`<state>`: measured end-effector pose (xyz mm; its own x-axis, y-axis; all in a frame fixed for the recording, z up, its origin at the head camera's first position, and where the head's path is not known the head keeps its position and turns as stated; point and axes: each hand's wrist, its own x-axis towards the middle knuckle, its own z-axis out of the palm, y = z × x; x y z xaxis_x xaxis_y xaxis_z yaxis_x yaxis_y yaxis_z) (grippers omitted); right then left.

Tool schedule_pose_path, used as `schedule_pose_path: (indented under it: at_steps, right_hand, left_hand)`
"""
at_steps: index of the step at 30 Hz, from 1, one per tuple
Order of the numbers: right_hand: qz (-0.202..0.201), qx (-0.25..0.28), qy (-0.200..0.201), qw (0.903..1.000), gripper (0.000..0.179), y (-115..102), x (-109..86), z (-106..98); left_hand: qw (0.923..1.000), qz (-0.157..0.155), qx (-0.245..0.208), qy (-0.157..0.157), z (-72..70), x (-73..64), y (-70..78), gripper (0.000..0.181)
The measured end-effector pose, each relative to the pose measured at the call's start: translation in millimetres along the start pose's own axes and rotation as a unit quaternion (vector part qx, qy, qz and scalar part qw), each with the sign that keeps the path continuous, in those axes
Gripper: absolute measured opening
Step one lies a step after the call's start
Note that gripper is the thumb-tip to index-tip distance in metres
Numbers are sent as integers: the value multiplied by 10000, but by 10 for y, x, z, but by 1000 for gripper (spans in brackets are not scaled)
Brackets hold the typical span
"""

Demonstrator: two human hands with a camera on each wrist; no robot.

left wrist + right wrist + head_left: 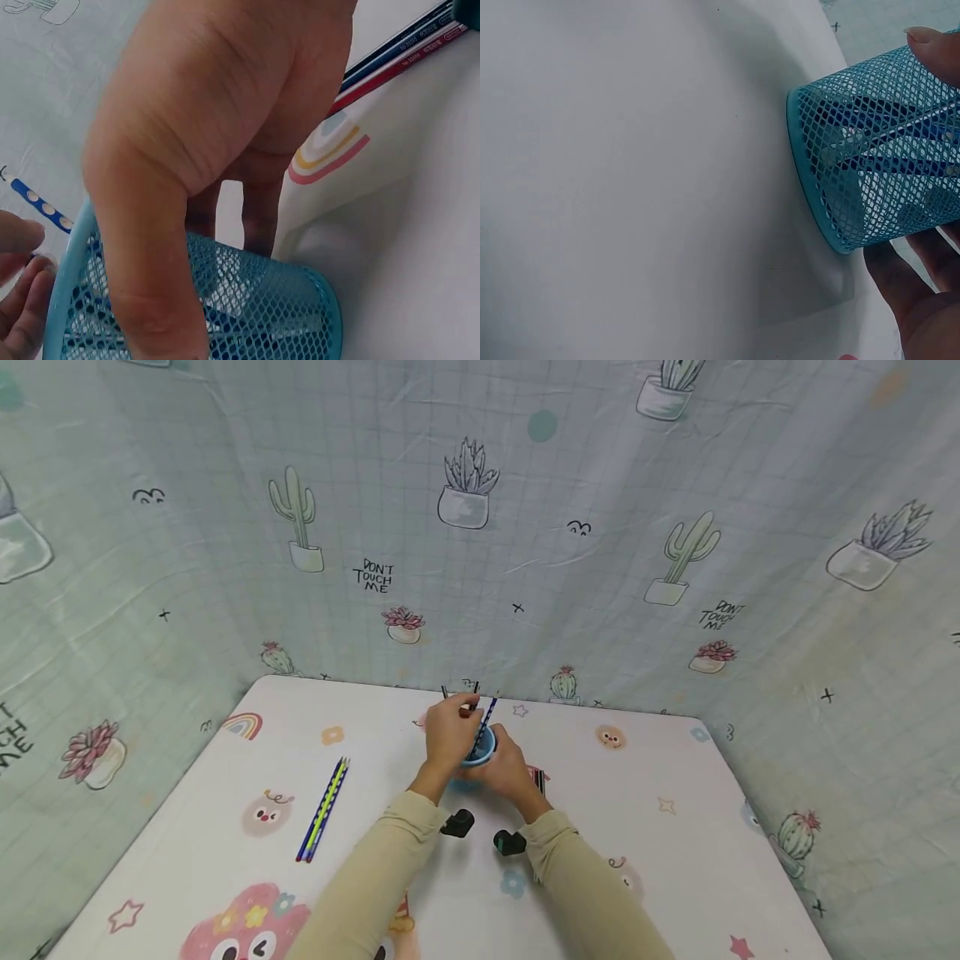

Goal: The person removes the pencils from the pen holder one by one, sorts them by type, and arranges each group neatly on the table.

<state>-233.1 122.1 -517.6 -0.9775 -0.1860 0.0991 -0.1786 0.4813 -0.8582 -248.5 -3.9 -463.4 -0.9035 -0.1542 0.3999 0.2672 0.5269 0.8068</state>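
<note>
A blue mesh pencil cup (480, 752) stands upright near the back middle. My right hand (510, 767) grips its side, thumb and fingers wrapped round the mesh in the left wrist view (210, 97). Above the rim, my left hand (450, 731) pinches a dark pencil (476, 687); another dark tip shows behind that hand. A blue dotted pencil (486, 722) leans in the cup, and several blue pencils (900, 161) show through the mesh in the right wrist view. The left hand's fingertips (30, 300) are close to the rim.
Blue and yellow-green pencils (322, 810) lie together on the left of the table. Dark and red pencils (405, 64) lie beyond the right hand. Black wrist cameras (459, 822) hang under the sleeves. A printed cloth (517, 568) stands behind the white patterned table (622, 793).
</note>
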Motion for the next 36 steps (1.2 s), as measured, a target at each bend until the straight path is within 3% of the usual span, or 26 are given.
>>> schedule_pose_path:
  at_steps: [5,13,22,27,36]
  right_hand:
    - [-76,45,23,10000,77,2,-9,5]
    - [84,14,-17,10000,75,23,3,12]
    - [105,156,-68,9998,76,15,2,13]
    - [153,63,-72,9998,76,12,2,27]
    - [116,-71,-76,9999,81,16,-5,13]
  left_hand:
    - [9974,307,628,191,51,37,14,21]
    - [9904,327,1304,334,80,56,14,15]
    - [9692,306,2443,-56,64,102,67,25]
    - [9691,166,2453,-179,48,131,89,21]
    - [9838,75,1791,51,-39,124,84,13]
